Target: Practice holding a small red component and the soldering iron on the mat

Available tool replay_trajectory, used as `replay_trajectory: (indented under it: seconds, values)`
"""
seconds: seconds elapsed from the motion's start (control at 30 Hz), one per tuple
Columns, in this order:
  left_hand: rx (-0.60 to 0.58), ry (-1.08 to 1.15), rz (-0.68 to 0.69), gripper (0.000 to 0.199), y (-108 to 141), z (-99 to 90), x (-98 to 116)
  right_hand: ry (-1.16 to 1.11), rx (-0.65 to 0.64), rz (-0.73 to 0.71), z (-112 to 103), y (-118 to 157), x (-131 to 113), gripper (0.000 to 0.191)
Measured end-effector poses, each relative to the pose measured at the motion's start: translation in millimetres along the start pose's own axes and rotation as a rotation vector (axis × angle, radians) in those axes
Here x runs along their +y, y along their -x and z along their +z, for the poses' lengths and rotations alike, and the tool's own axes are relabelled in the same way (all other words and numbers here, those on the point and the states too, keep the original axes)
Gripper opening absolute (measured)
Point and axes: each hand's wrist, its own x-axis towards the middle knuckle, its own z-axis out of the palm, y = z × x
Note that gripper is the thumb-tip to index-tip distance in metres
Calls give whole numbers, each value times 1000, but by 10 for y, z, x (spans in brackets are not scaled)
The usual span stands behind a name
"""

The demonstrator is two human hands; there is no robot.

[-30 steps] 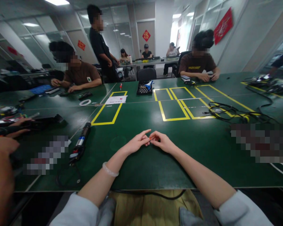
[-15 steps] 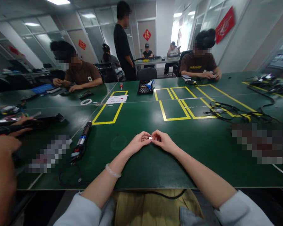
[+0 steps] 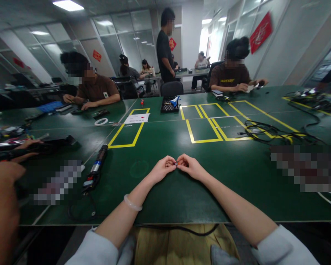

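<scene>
My left hand (image 3: pixel 164 169) and my right hand (image 3: pixel 191 166) meet over the green table (image 3: pixel 165 198), fingertips curled together. Between them is a small part (image 3: pixel 177 163), dark with a touch of orange-red, too tiny to name. Both hands pinch it from opposite sides, and the fingers cover most of it. On my left wrist sits a pale bangle (image 3: pixel 132 203). Left of my hands lies a dark cylindrical device (image 3: pixel 97 167) with a silver and blue band and a cable, apart from both hands.
Yellow tape outlines (image 3: pixel 205 141) mark the table ahead. A black tray (image 3: pixel 169 106) stands farther back, with a white tape roll (image 3: pixel 101 121) to its left. Tangled black cables (image 3: pixel 264 129) lie right. At the left edge a neighbour's arm (image 3: pixel 5 184) reaches over dark equipment (image 3: pixel 52 145).
The small part showed a bright silver face before and now looks dark with orange-red. My hands have barely moved. The standing person in the background has moved right.
</scene>
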Motion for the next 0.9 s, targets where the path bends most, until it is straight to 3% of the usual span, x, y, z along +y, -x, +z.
replay_trajectory:
  seconds: [0.9]
  values:
    - [-8, -101, 16, 32, 33, -74, 28, 73, 1, 25, -12, -11, 18, 16]
